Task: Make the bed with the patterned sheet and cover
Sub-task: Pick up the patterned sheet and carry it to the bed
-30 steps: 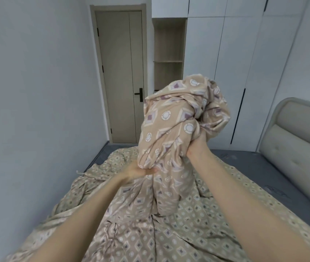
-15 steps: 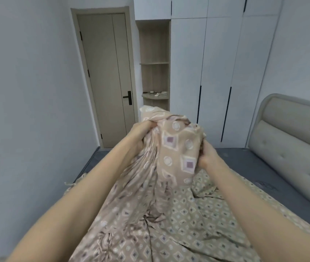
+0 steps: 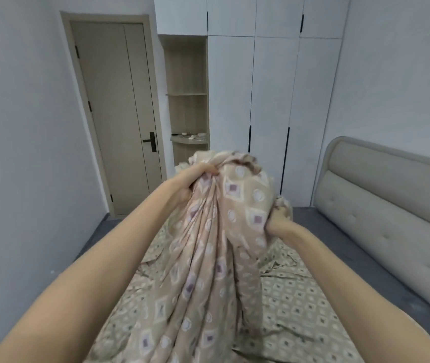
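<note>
A beige cover (image 3: 208,271) printed with squares and circles is bunched up and lifted in front of me, its lower part trailing down onto the bed. My left hand (image 3: 192,184) grips the top of the bunch. Lower and to the right, my right hand (image 3: 278,221) clutches another fold of the same cover. Under it a beige patterned sheet (image 3: 295,305) with small diamonds lies wrinkled over the grey mattress (image 3: 337,247).
A padded beige headboard (image 3: 381,213) runs along the right. White wardrobe doors (image 3: 271,100) and an open wooden shelf niche (image 3: 187,100) stand at the far end, next to a closed door (image 3: 119,113). A white wall (image 3: 20,153) borders the bed's left side.
The raised bundle came down from head height to chest height. My left hand moved up from the lower fabric to the top of the bunch; my right hand dropped lower.
</note>
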Tool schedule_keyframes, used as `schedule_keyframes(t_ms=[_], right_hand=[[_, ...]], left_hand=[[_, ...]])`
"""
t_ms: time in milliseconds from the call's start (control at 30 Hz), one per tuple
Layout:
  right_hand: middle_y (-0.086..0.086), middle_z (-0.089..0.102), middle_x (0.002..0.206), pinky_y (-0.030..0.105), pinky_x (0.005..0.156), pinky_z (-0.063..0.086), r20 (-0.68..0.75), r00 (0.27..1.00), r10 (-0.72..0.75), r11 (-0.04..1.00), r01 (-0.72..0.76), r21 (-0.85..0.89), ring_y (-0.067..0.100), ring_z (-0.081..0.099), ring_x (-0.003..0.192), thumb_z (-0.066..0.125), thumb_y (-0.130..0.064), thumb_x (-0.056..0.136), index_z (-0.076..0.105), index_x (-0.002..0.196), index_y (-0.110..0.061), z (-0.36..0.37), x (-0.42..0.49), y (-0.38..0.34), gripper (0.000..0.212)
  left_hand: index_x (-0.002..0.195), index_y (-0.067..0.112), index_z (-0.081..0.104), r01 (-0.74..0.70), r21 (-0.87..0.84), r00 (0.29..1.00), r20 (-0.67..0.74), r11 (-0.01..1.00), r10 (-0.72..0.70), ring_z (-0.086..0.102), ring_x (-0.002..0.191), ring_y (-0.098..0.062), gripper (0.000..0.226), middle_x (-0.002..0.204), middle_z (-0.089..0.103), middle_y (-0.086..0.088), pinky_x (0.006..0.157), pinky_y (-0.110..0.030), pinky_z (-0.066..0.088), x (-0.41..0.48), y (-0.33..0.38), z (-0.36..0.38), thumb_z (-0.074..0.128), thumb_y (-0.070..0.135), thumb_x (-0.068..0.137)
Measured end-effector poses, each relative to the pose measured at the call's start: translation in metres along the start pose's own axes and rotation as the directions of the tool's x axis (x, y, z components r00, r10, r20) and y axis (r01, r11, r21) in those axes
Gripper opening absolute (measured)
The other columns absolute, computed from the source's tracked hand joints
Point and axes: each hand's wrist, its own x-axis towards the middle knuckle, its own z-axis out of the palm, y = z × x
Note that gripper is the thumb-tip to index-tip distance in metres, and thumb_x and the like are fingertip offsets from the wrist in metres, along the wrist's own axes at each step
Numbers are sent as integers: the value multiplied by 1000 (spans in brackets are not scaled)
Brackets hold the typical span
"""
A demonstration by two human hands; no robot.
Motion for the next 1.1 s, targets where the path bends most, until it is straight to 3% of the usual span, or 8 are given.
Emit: schedule_keyframes(t_ms=[67, 133, 267, 433, 567, 733, 900, 1100], right_hand=[[4, 3, 155, 40, 118, 13, 205, 975, -85, 968, 130, -215, 26, 4, 145, 59, -23, 92, 10, 150, -21, 14, -5, 7, 76], [4, 38, 135, 33, 107, 35, 245, 958, -150, 980, 176, -89, 17, 37, 126, 60, -13, 87, 40, 132, -23, 31, -6, 8, 51], [5, 53, 118, 33, 82, 40, -178, 959, -222, 966, 240, 91, 22, 52, 109, 50, -11, 89, 44, 120, -11, 53, -2, -5, 31], [-5, -18, 158, 47, 118, 2, 316, 898, -306, 925, 359, -123, 22, -13, 146, 78, -55, 67, -19, 149, -26, 87, -5, -13, 130], [-8, -33, 150, 44, 118, -4, 419, 872, -253, 927, 343, -154, 17, -26, 140, 84, -64, 44, -31, 143, -27, 129, -5, -17, 157], [-14, 56, 124, 24, 104, 37, 391, 830, -398, 911, 308, 273, 5, 49, 123, 92, -36, 51, 50, 120, -32, 165, -20, -27, 81], [-2, 67, 102, 23, 80, 46, -19, 931, -363, 912, 360, 198, 14, 60, 99, 77, -25, 73, 66, 103, -17, 169, -27, -26, 33], [11, 68, 82, 30, 65, 47, -98, 976, -192, 969, 205, 137, 31, 64, 85, 61, -32, 63, 61, 70, -13, 166, -22, -20, 21]], left_hand=[[103, -1, 62, 80, 44, 996, -43, 996, -78, 67, 81, -29, 26, 93, 70, -16, 85, -41, 54, 8, -34, -18, 63, 11, 80], [101, 1, 63, 129, 66, 988, -97, 989, -122, 66, 76, -27, 22, 91, 69, -15, 78, -36, 54, 8, -61, -33, 63, 11, 81], [99, 2, 64, 152, 79, 973, -189, 985, -135, 65, 78, -28, 26, 90, 69, -15, 82, -37, 53, 3, -85, -64, 68, 14, 76], [98, 6, 68, 121, 218, 981, -178, 968, -83, 68, 86, -27, 43, 93, 73, -12, 90, -40, 52, -15, -84, -92, 73, 23, 60], [101, 5, 68, 21, 196, 998, -59, 980, -9, 68, 91, -31, 55, 99, 72, -17, 91, -43, 52, -31, -76, -97, 74, 27, 51], [99, 8, 64, -82, 140, 996, -9, 987, 84, 64, 86, -23, 35, 95, 68, -13, 83, -33, 51, -34, -67, -82, 68, 20, 65], [85, 17, 50, -83, 216, 994, 88, 973, 66, 45, 64, -13, 17, 73, 55, 0, 55, -24, 32, -33, -58, -71, 61, 26, 77], [111, 22, 62, -117, 331, 993, 60, 936, 103, 57, 94, -8, 43, 105, 62, 9, 90, -31, 42, -41, -50, -90, 43, 56, 91]])
